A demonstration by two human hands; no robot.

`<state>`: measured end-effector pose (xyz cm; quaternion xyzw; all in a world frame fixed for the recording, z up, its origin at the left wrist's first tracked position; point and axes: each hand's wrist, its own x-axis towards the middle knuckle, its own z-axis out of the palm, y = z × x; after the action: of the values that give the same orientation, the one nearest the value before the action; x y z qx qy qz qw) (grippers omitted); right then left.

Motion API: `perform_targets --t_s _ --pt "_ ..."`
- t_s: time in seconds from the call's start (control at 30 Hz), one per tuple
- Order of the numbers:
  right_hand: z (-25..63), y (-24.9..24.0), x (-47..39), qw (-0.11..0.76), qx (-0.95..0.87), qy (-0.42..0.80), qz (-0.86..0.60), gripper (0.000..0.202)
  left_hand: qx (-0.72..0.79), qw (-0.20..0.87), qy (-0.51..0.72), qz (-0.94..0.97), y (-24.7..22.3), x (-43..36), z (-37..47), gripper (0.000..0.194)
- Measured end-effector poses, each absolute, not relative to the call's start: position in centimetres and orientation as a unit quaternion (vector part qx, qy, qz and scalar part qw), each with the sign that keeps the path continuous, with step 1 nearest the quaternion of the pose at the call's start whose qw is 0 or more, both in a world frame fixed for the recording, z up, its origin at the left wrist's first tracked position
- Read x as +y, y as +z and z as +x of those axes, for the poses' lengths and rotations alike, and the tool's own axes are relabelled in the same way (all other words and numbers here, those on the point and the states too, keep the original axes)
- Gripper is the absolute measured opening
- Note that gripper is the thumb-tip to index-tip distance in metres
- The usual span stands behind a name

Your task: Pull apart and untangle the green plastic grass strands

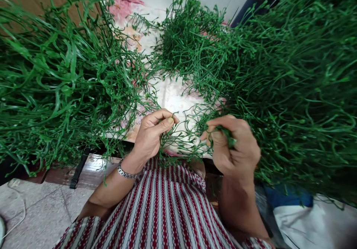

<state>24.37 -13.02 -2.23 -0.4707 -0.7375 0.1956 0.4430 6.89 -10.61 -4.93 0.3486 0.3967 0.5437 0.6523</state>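
Note:
My left hand [152, 131], with a metal watch on its wrist, is closed in a pinch. A thin green plastic stem [175, 113] pokes out between its thumb and forefinger. To the right, my right hand [237, 146] has its fingers curled around a small bunch of green stems [227, 133]; how many it holds is hidden. The two hands are a short way apart. Beneath and between them, loose green stems [182, 139] lie scattered over the floral-patterned table cover [174, 98].
Large heaps of green stems rise at the left [55, 77] and right [301, 81]. A smaller pile [189, 37] lies at the back middle. A dark cylindrical container [258, 1] stands at the back right, and a cardboard sheet [80, 3] at the back left.

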Motion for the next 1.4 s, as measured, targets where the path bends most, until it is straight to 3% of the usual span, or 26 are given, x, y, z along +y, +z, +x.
perform_targets --t_s 0.1,0.3,0.8,1.23,1.3,1.4 --pt "23.1 -2.3 -12.3 0.391 -0.764 0.184 -0.479 0.022 0.377 0.676 0.535 0.337 -4.9 -10.8 7.0 0.006" --pt "22.3 -3.7 -11.8 0.347 -0.764 0.286 -0.463 0.019 0.360 0.697 0.545 0.296 -4.8 -11.1 7.1 0.028" --pt "22.8 -4.6 -12.7 0.328 -0.801 0.358 -0.349 0.023 0.400 0.668 0.560 0.283 -5.2 -10.8 8.4 0.023" --pt "22.9 -4.4 -13.0 0.397 -0.769 0.263 -0.425 0.011 0.388 0.667 0.539 0.338 -5.8 -11.0 7.5 0.009" --pt "23.7 -3.3 -13.6 0.411 -0.766 0.188 -0.457 0.015 0.393 0.653 0.538 0.361 -6.0 -11.3 7.5 0.010" --pt "26.3 -1.7 -14.2 0.416 -0.733 -0.043 -0.537 0.023 0.394 0.629 0.547 0.387 -6.4 -11.5 7.6 0.011"
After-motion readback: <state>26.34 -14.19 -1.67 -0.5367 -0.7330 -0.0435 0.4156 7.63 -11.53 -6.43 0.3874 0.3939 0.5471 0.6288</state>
